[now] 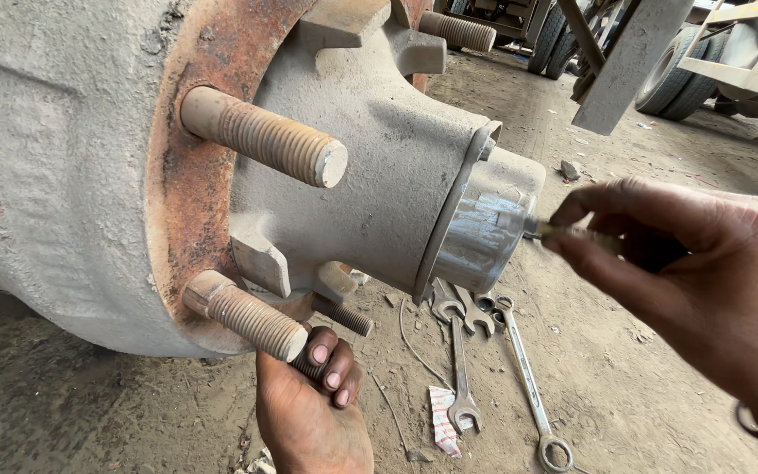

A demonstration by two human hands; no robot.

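Across the left and middle of the view, a large dusty truck wheel hub [370, 167] juts toward the right, its rusty flange [177, 167] carrying thick threaded wheel studs [265, 136]. At its right tip sits a shiny metal hub cap [484, 233], scraped bright on its side.

On the right, the right hand [704, 272] pinches a small slim metal tool [541, 231] between thumb and fingers, closed firmly on it, with the tip touching the right face of the cap. What kind of tool it is cannot be told; most of it is hidden in the grip. Low and near, the left hand [313, 404] curls its fingers [331, 364] around the end of the lower stud [247, 316], closed in a loose hook.

On the dirt ground [642, 395] below the cap lie about 3 spanners [462, 351] and a small red-and-white wrapper [443, 421]. Far right, other vehicle tyres [682, 75] and frames stand.

Risks, as a judgement: the pinch on the tool is light and the cap's face is smooth, so the tip could skid off and the knuckles strike the cap's edge. The stud threads are coarse and gritty, and a jerk could scrape the left fingers. Dust on everything could make either grip slide, and a dropped small part would be hard to find in the loose dirt.
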